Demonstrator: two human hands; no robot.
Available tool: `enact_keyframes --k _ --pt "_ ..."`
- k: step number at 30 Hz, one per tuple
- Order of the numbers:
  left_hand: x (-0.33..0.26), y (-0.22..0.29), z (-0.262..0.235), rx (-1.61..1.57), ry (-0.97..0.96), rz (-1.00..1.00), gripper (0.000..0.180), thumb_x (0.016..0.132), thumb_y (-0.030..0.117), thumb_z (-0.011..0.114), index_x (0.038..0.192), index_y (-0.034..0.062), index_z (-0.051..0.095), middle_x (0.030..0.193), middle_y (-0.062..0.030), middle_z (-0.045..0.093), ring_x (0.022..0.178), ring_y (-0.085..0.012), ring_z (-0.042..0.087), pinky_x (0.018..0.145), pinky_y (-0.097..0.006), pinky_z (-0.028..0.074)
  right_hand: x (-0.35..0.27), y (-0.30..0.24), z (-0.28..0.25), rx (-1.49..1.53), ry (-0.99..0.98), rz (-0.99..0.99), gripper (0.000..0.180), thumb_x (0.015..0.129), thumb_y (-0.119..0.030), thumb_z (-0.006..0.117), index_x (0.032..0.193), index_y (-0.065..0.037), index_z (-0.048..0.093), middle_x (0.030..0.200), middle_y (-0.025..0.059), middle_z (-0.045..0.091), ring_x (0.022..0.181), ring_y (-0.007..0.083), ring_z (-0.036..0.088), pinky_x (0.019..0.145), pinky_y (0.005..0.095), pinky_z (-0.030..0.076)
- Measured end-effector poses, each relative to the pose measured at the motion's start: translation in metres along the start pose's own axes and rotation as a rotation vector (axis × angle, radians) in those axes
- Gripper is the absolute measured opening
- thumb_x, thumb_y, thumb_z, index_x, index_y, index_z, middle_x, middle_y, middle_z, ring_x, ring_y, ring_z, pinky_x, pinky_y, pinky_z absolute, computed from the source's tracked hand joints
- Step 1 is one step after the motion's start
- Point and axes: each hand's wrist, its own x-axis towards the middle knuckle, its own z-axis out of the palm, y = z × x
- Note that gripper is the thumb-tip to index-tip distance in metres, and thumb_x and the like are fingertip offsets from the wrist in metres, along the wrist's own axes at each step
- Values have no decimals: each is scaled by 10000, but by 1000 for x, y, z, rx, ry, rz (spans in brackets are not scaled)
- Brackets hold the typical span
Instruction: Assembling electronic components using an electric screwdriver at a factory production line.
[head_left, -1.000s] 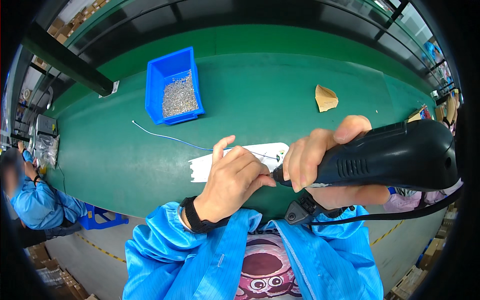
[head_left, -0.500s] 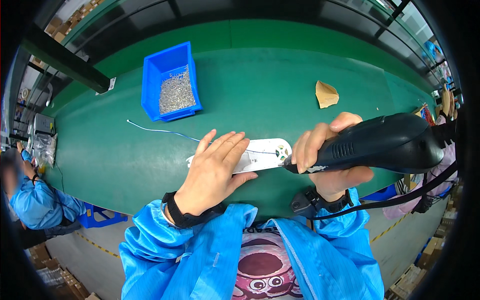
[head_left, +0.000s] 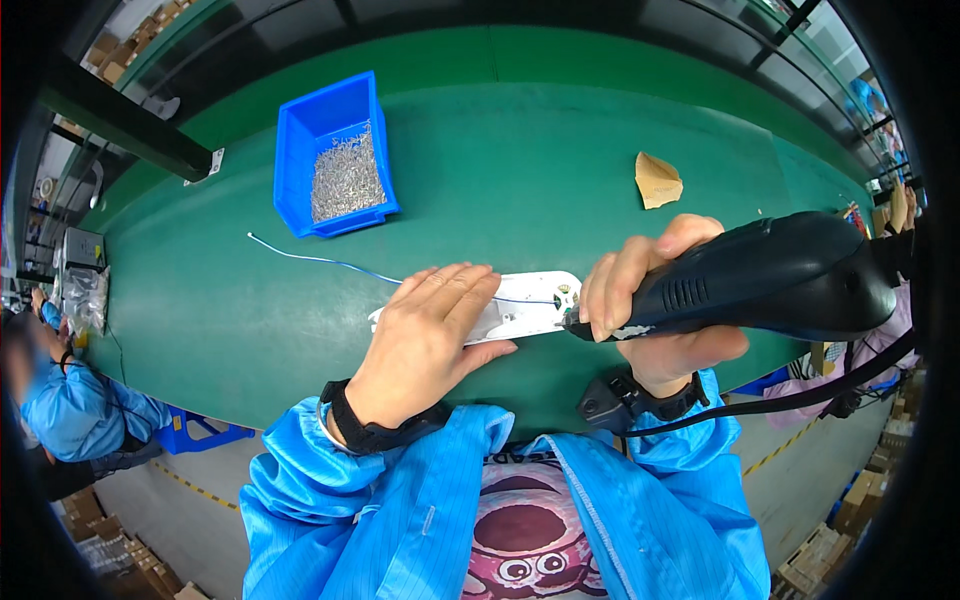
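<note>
A long white plastic housing (head_left: 522, 318) lies on the green table in front of me, with a round opening and small green and metal parts at its right end. My left hand (head_left: 418, 325) grips its left part, fingers laid over it and thumb along the near edge. A thin blue wire (head_left: 335, 263) runs from the housing out past my fingers to the left. My right hand (head_left: 640, 295) is wrapped around a black electric screwdriver (head_left: 765, 280), held nearly level. Its tip is at the housing's right end; whether it touches a screw is too small to tell.
A blue bin (head_left: 298, 165) holding many small metal screws (head_left: 347, 178) stands at the back left. A torn brown cardboard piece (head_left: 658, 181) lies at the back right. The black cable (head_left: 800, 390) hangs at right. Another person in a blue sleeve (head_left: 85, 400) sits at far left.
The view has shifted slightly, so the bin and cardboard sit a little higher. Both hands keep their grips; the screwdriver stays at the housing's right end, its rear part slightly lower in the picture.
</note>
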Motion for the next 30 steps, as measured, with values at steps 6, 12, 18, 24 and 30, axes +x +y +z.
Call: enact_keyframes --k 6,12,18,24,30 --pt "-2 3 1 83 -4 33 548 609 246 728 1053 -13 540 1097 -137 557 997 -291 539 765 -367 449 -5 0 9 -73 118 60 728 685 -712 448 1020 -75 333 584 61 473 438 139 477 460 267 438" --pt "5 -1 3 75 5 42 538 611 235 729 1050 -11 541 1100 -136 555 993 -290 538 771 -375 447 0 0 9 -154 163 92 733 677 -712 457 1024 -79 329 562 55 466 434 138 473 444 267 429" --pt "1 -6 -6 -45 -2 -35 539 602 195 736 1067 26 524 1058 -110 555 911 -290 526 792 -380 416 10 -11 16 -221 173 99 797 668 -719 463 1088 -62 297 536 44 451 415 147 469 425 266 422" --pt "-4 1 -54 130 -50 137 615 607 98 685 1174 30 459 1050 -96 507 994 -233 490 967 -458 281 23 -33 5 -194 178 -51 769 708 -686 473 1091 -44 294 513 13 417 358 107 419 359 226 387" --pt "48 -58 -148 783 432 16 555 545 -61 569 1084 64 515 1104 -99 471 1117 -268 446 986 -579 162 22 -27 -19 -179 263 27 743 688 -650 552 1049 -41 326 523 34 459 394 125 464 379 233 408"
